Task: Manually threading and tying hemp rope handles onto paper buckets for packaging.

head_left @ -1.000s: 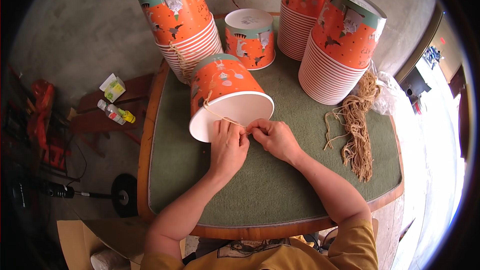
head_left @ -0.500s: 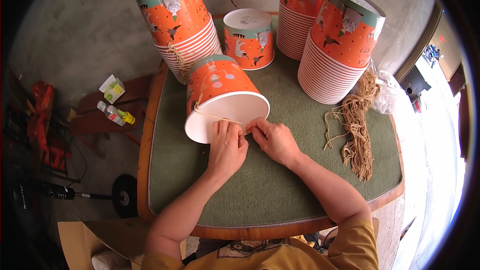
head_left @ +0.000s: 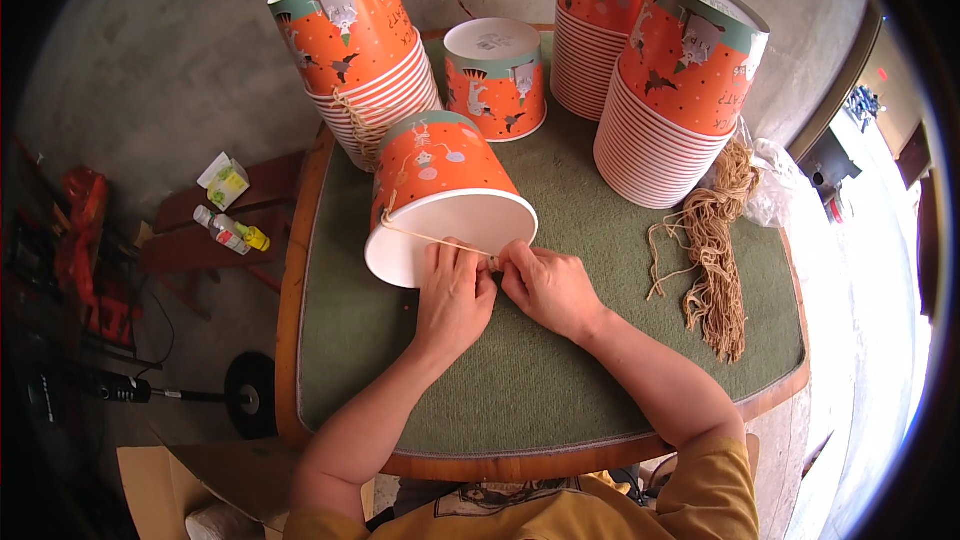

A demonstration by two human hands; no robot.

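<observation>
1. The tipped paper bucket (head_left: 440,165), orange with a green band near its base, lies on its side with its white mouth toward the person.
2. Beneath the tipped bucket is the bench (head_left: 580,390), its top covered in green cloth and edged in wood.
3. A thin tan cord (head_left: 430,237) comes from the left part of the tipped bucket's rim and runs slantwise across its mouth to the hands.
4. The left hand (head_left: 455,295) is in front of the tipped bucket's mouth, its fingers bent, thumb and forefinger pinched on the cord; the exact grip is partly hidden.
5. The right hand (head_left: 550,285), at the near right of the tipped bucket's rim, pinches the cord between thumb and curled forefinger, just beside the left.
6. Behind the tipped bucket stands a single upside-down bucket (head_left: 493,95).
7. A nested bucket stack (head_left: 345,25) rises behind the tipped bucket to the left, with loops of twine (head_left: 362,122) hanging on its side.
8. Well right of the tipped bucket are a front stack (head_left: 665,160), a rear stack (head_left: 590,65) beyond it, a hank of tan twine (head_left: 715,270) and a clear plastic bag (head_left: 772,190).
</observation>
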